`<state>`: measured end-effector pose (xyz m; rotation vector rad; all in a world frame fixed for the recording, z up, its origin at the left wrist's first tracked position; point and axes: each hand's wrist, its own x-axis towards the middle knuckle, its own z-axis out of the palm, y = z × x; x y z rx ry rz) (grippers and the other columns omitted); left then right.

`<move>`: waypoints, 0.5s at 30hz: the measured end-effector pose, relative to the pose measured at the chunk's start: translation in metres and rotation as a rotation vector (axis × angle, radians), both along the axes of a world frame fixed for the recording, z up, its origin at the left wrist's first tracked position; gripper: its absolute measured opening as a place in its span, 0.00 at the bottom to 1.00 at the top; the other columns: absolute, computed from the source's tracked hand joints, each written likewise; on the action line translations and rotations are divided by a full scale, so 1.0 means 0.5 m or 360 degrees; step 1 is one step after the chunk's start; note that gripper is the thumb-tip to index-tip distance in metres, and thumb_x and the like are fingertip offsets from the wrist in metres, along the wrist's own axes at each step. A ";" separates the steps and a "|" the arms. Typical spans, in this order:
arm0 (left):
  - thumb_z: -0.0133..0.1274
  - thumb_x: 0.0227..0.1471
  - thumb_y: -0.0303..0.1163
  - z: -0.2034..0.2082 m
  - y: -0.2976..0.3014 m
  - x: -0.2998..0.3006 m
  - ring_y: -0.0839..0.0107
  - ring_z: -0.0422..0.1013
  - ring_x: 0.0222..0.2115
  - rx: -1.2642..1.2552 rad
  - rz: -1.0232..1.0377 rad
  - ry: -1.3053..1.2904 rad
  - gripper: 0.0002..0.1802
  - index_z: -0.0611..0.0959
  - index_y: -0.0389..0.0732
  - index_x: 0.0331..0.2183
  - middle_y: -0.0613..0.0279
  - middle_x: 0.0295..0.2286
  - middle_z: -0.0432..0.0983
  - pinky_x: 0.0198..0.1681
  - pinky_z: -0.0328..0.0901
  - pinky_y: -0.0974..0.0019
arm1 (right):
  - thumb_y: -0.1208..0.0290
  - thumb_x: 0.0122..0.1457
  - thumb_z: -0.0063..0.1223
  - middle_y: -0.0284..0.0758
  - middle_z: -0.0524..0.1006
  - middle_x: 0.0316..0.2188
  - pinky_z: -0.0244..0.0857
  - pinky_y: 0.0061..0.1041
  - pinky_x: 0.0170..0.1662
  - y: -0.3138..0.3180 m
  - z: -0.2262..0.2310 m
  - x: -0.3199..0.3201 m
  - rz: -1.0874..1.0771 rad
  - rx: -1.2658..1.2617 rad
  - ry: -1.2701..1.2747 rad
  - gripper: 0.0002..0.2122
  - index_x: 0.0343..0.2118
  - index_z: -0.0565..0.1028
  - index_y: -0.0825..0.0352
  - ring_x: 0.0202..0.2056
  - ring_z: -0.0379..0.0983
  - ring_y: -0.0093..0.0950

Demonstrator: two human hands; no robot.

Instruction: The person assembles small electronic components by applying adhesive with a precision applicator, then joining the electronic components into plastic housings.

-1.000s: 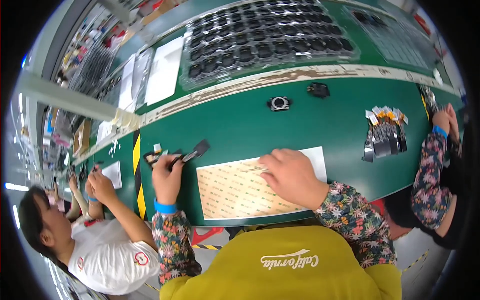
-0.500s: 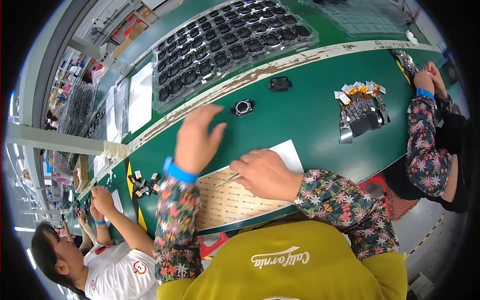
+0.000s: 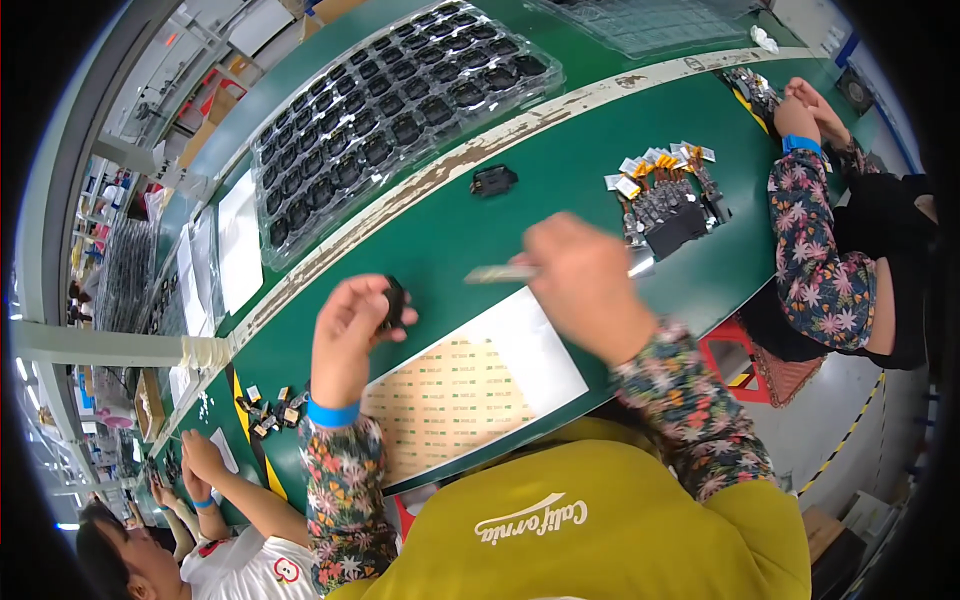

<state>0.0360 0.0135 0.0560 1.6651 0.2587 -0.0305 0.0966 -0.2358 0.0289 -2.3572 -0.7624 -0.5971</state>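
Observation:
My left hand (image 3: 343, 338) is closed on a small black plastic housing (image 3: 394, 302), held on edge above the green table between thumb and fingers. In my right hand (image 3: 588, 285) a pair of slim metal tweezers (image 3: 495, 273) points left toward that housing; hand and tool are blurred by motion. Below both hands lies a tan sheet of adhesive stickers (image 3: 440, 405), with a white sheet (image 3: 540, 355) at its right. A second black housing (image 3: 493, 181) rests on the table beyond my hands.
A clear tray (image 3: 400, 110) of black housings lies at the back, behind a worn white ledge (image 3: 350, 225). Circuit assemblies with silver cells (image 3: 672, 205) are grouped at right. Small parts (image 3: 270, 408) lie at left. Co-workers' hands (image 3: 205, 465) (image 3: 815, 115) are at both sides.
My left hand has picked up the black housing with the round ring and brought it nearer. My right hand has lifted the tweezers off the adhesive sheet, up and to the right. The view has shifted.

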 end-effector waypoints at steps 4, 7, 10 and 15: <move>0.38 0.58 0.34 -0.032 0.003 -0.056 0.69 0.73 0.25 -0.0555 -0.0032 0.0168 0.15 0.71 0.32 0.38 0.49 0.31 0.74 0.23 0.65 0.74 | 0.73 0.42 0.57 0.38 0.70 0.22 0.64 0.35 0.26 -0.092 0.010 0.029 -0.0617 -0.0378 0.0196 0.08 0.21 0.68 0.66 0.24 0.70 0.39; 0.36 0.60 0.35 -0.053 0.007 -0.054 0.74 0.68 0.20 -0.0707 0.0022 0.0148 0.17 0.73 0.31 0.36 0.51 0.29 0.74 0.19 0.61 0.75 | 0.74 0.43 0.55 0.38 0.71 0.22 0.64 0.35 0.26 -0.116 -0.007 0.035 -0.0697 -0.0430 0.0187 0.06 0.22 0.69 0.66 0.24 0.70 0.39; 0.37 0.59 0.36 -0.062 0.011 -0.053 0.75 0.69 0.20 -0.0752 -0.0007 0.0150 0.17 0.73 0.31 0.37 0.53 0.29 0.74 0.19 0.61 0.75 | 0.75 0.42 0.55 0.38 0.71 0.23 0.65 0.35 0.26 -0.119 -0.008 0.035 -0.0765 -0.0567 0.0216 0.06 0.23 0.69 0.66 0.24 0.70 0.39; 0.40 0.58 0.34 -0.065 0.018 -0.063 0.76 0.69 0.23 -0.0706 0.0021 0.0165 0.15 0.74 0.31 0.40 0.56 0.30 0.74 0.23 0.63 0.76 | 0.76 0.42 0.54 0.41 0.73 0.25 0.65 0.37 0.28 -0.112 -0.003 0.035 -0.0831 -0.0558 0.0256 0.07 0.25 0.69 0.68 0.26 0.71 0.42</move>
